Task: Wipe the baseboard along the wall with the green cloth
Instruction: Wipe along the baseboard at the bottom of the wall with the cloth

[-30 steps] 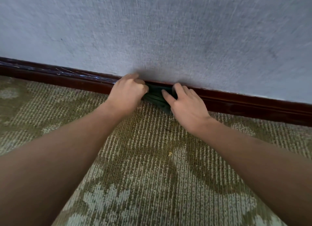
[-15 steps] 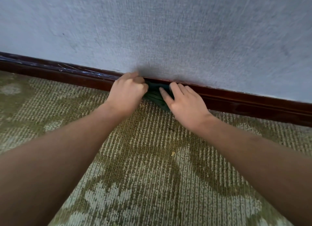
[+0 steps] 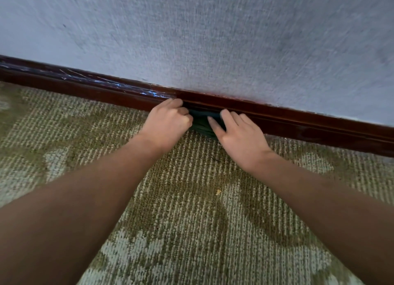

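Observation:
A dark green cloth (image 3: 201,122) is bunched against the dark red-brown baseboard (image 3: 298,122) where wall meets carpet. My left hand (image 3: 168,122) is curled into a fist on the cloth's left end, knuckles touching the baseboard. My right hand (image 3: 236,133) lies flatter on the cloth's right end, fingers stretched along the board and pressing the cloth down. Most of the cloth is hidden under both hands; only a small dark patch shows between them.
The baseboard runs diagonally from upper left to right, with pale scratches on its left stretch (image 3: 89,78). Above it is a textured grey-blue wall (image 3: 213,39). Below is an olive and cream patterned carpet (image 3: 191,220) with a small crumb (image 3: 218,192).
Both hands and the cloth have slid a little to the right along the baseboard, uncovering more of the scratched stretch on the left. The grips look the same.

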A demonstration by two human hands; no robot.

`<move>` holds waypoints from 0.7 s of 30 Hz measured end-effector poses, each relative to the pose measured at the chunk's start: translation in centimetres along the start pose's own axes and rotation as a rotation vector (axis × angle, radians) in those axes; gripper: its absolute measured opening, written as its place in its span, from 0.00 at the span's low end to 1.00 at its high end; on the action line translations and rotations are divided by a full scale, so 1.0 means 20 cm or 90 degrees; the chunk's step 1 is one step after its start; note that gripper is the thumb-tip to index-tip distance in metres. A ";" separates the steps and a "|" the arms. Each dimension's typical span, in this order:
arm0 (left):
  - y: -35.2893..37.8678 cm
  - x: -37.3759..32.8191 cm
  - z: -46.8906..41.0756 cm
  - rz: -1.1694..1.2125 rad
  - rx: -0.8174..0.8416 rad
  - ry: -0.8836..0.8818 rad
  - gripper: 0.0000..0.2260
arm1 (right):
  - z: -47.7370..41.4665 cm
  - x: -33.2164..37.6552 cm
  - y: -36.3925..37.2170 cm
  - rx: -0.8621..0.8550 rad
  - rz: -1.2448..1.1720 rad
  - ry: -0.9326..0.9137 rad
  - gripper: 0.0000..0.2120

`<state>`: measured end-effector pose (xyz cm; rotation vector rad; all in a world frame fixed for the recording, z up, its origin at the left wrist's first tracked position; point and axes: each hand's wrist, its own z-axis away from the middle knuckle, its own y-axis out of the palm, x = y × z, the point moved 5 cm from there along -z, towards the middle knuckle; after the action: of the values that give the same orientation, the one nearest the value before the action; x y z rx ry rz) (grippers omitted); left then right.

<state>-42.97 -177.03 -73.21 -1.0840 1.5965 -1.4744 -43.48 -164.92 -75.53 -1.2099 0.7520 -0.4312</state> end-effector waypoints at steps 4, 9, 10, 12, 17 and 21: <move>0.02 0.01 0.00 0.001 0.052 -0.039 0.09 | -0.02 0.01 0.01 0.009 -0.020 0.007 0.35; -0.04 -0.01 0.02 0.010 0.019 -0.027 0.08 | 0.02 -0.01 -0.01 0.002 -0.066 0.010 0.34; -0.07 -0.02 0.03 0.005 -0.005 -0.010 0.08 | 0.04 -0.02 -0.02 -0.006 -0.071 0.013 0.34; -0.11 -0.03 0.02 -0.008 -0.029 0.013 0.08 | 0.05 -0.05 -0.05 -0.025 -0.075 0.018 0.33; -0.18 -0.01 0.01 -0.031 -0.056 0.019 0.08 | 0.04 -0.07 -0.11 -0.054 -0.072 0.036 0.32; -0.19 0.07 0.01 -0.050 -0.029 -0.033 0.09 | -0.03 -0.04 -0.17 -0.093 -0.087 0.038 0.30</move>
<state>-42.94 -178.40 -69.49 -1.2131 1.5740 -1.4555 -44.16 -165.88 -72.10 -1.3953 0.7647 -0.5349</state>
